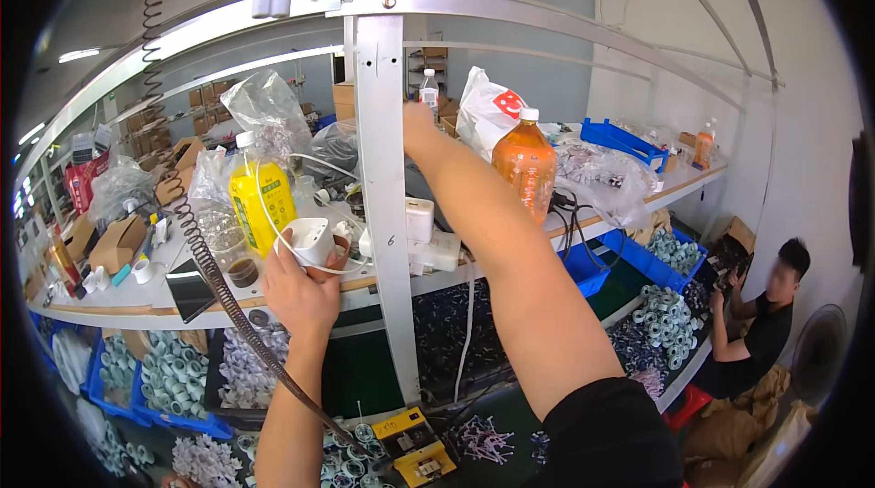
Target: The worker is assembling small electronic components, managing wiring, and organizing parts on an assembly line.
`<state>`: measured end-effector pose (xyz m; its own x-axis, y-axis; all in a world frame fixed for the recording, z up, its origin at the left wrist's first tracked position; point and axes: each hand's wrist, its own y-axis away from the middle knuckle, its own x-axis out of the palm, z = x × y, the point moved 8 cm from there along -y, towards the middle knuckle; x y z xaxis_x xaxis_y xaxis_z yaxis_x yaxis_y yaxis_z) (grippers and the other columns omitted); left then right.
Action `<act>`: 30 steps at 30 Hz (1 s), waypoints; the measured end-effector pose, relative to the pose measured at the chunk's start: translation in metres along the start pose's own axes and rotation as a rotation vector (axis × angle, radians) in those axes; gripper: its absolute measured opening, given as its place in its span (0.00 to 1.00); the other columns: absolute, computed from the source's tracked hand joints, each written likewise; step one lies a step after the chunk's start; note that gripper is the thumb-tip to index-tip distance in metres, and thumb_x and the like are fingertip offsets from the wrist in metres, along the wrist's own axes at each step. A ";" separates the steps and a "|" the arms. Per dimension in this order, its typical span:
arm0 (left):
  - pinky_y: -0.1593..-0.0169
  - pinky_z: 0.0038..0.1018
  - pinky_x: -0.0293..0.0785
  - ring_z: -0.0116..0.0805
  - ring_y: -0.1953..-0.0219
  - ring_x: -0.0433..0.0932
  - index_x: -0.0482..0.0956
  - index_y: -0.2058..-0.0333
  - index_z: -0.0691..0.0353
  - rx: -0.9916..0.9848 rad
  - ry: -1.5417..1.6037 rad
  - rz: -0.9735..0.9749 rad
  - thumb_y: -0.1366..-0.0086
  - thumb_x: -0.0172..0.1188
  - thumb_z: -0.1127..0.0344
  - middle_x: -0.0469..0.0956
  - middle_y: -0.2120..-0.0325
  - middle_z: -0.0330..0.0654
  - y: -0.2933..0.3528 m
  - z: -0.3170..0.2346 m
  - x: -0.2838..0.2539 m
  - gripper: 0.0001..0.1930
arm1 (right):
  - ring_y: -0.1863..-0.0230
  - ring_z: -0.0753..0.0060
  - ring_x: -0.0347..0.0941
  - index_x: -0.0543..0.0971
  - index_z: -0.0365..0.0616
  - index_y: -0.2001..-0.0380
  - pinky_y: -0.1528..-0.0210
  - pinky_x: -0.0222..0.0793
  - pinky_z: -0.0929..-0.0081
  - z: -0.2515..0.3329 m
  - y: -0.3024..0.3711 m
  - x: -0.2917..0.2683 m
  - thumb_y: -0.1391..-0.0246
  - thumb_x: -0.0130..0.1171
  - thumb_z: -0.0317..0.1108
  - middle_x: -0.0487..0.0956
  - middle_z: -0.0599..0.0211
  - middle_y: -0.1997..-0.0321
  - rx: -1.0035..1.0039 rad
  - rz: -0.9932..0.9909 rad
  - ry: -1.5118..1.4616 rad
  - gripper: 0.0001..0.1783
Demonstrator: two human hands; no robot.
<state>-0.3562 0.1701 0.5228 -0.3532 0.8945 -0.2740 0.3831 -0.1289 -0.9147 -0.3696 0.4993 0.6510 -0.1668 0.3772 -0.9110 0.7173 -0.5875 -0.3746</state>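
Note:
My left hand (303, 295) is closed around a white socket block (312, 240) at the front edge of the shelf. A white cable (264, 201) loops up from near the block. Just behind it stands a yellow bottle (262, 201) with a white cap, and a cup of dark liquid (242, 271) is left of the hand. My right arm reaches up and forward past the white post, and my right hand (418, 123) is partly behind it, with its fingers hidden. Nearest to that hand is a clear bottle (429, 92) with a white cap. Below the forearm sits a white charger (419, 219).
A white metal post (381, 160) rises between my arms. A coiled cable (214, 287) hangs at the left. An orange bottle (526, 164) stands right of my forearm. Blue bins (187, 421) of parts and a yellow box (415, 447) lie below. At the right, a person (761, 333) sits working.

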 end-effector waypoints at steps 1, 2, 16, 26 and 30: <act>0.51 0.43 0.69 0.55 0.55 0.75 0.68 0.43 0.63 -0.001 0.005 0.003 0.47 0.68 0.55 0.74 0.56 0.53 0.000 0.001 0.000 0.35 | 0.54 0.57 0.82 0.84 0.44 0.60 0.55 0.79 0.62 0.001 0.003 -0.023 0.49 0.63 0.37 0.83 0.54 0.53 -0.104 -0.231 -0.096 0.14; 0.51 0.43 0.69 0.55 0.55 0.75 0.68 0.43 0.63 0.007 0.003 -0.010 0.47 0.68 0.55 0.74 0.56 0.53 0.001 0.001 -0.001 0.35 | 0.54 0.57 0.82 0.84 0.44 0.60 0.55 0.79 0.62 -0.002 0.001 -0.027 0.49 0.63 0.37 0.83 0.54 0.53 -0.100 -0.228 -0.093 0.14; 0.49 0.45 0.68 0.56 0.50 0.73 0.63 0.39 0.67 0.035 0.063 0.026 0.46 0.68 0.53 0.74 0.53 0.56 0.003 -0.002 0.008 0.41 | 0.65 0.71 0.78 0.77 0.37 0.58 0.59 0.73 0.72 -0.046 0.075 -0.092 0.36 0.51 0.35 0.81 0.63 0.69 -0.380 -0.523 -1.652 0.13; 0.45 0.43 0.69 0.59 0.48 0.72 0.56 0.35 0.70 0.114 0.217 0.177 0.47 0.68 0.63 0.72 0.50 0.61 0.001 -0.001 -0.004 0.44 | 0.55 0.58 0.77 0.83 0.44 0.64 0.54 0.74 0.67 -0.056 0.182 -0.111 0.50 0.59 0.23 0.79 0.65 0.53 -0.508 -0.872 -0.517 0.10; 0.39 0.43 0.64 0.59 0.41 0.67 0.57 0.36 0.70 0.051 0.284 0.223 0.48 0.69 0.66 0.67 0.44 0.60 0.009 0.013 -0.011 0.43 | 0.56 0.59 0.77 0.83 0.47 0.62 0.57 0.75 0.66 -0.053 0.205 -0.106 0.49 0.59 0.23 0.80 0.66 0.61 -0.510 -0.977 -0.204 0.11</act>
<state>-0.3603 0.1534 0.5140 -0.0119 0.9242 -0.3817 0.3788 -0.3491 -0.8571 -0.1687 0.3768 0.6798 -0.8840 0.3640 -0.2934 0.4031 0.2759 -0.8726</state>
